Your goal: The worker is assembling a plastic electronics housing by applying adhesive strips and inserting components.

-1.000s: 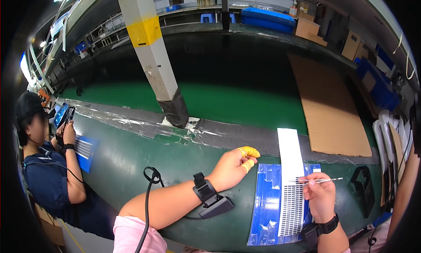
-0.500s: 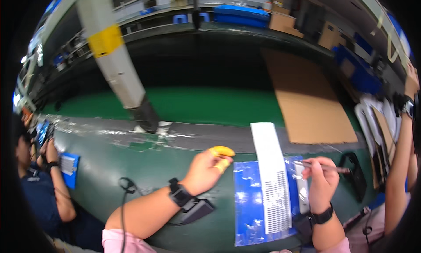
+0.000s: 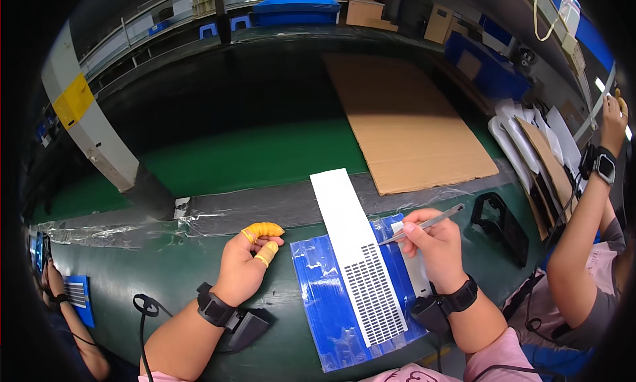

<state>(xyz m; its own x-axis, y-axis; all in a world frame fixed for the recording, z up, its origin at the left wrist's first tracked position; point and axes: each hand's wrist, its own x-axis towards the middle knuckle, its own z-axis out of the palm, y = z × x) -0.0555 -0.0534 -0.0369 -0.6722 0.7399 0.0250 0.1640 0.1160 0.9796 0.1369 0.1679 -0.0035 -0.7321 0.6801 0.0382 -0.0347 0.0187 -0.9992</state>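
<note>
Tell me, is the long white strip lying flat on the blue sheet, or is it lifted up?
Flat. The white strip lies along the blue sheet, its far end reaching past onto the table; neither hand lifts it.

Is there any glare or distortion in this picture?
Head view: strong fisheye, so the belt edge bends and the corners go black; soft glare on the clear film and blue tray; both hands, left and right, look sharp.

Slim metal tweezers (image 3: pixel 424 223), tips leftward

Bare green bench (image 3: pixel 165 269) lies open between the left hand (image 3: pixel 246 266) and the blue tray (image 3: pixel 331 302). Right of the right hand (image 3: pixel 434 246), a black holder (image 3: pixel 500 226) and a co-worker's arm (image 3: pixel 583 236) crowd the bench.
</note>
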